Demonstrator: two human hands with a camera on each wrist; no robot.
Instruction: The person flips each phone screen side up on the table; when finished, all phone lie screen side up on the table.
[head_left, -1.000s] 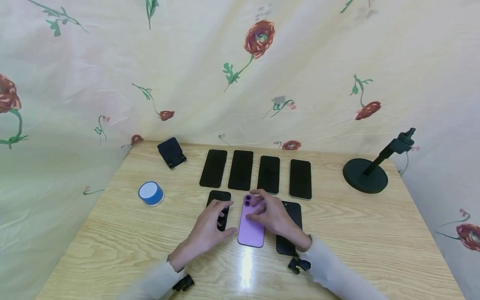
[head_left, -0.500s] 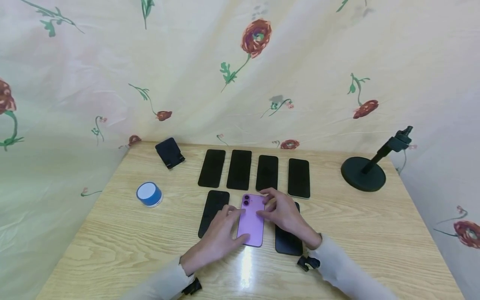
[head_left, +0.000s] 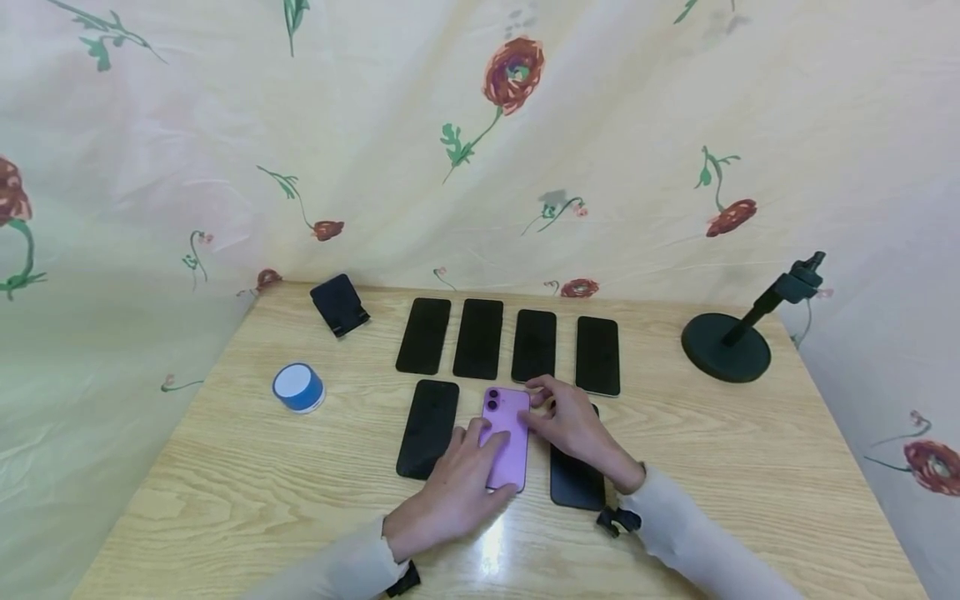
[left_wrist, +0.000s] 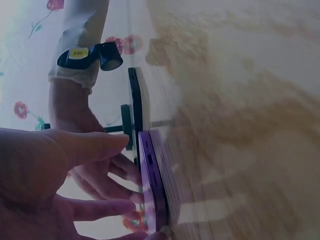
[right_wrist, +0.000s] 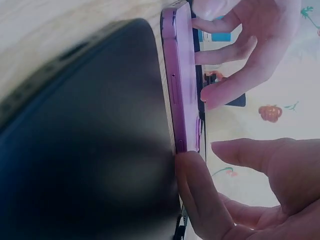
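A purple smartphone [head_left: 504,454] lies back up on the table, its two camera lenses at the top left. My left hand [head_left: 457,492] is over its left and lower part, fingertips at the left edge and on the back. In the left wrist view the left thumb [left_wrist: 100,146] stretches straight, raised off the phone. My right hand [head_left: 573,425] is at the upper right edge; in the right wrist view a bent finger [right_wrist: 197,185] touches that side while the thumb [right_wrist: 240,152] stays apart. Black phones lie on either side, left [head_left: 426,429] and right [head_left: 577,483].
Behind lies a row of several black phones [head_left: 477,339]. A dark folding stand [head_left: 340,304] and a blue-and-white round tub [head_left: 298,387] are at the left. At the right a black round-based stand [head_left: 726,348] rises. A floral cloth [head_left: 375,125] hangs behind the table.
My left hand has moved right, from the left black phone onto the purple phone. My right hand has shifted slightly right, from the purple phone's back to its upper right edge.
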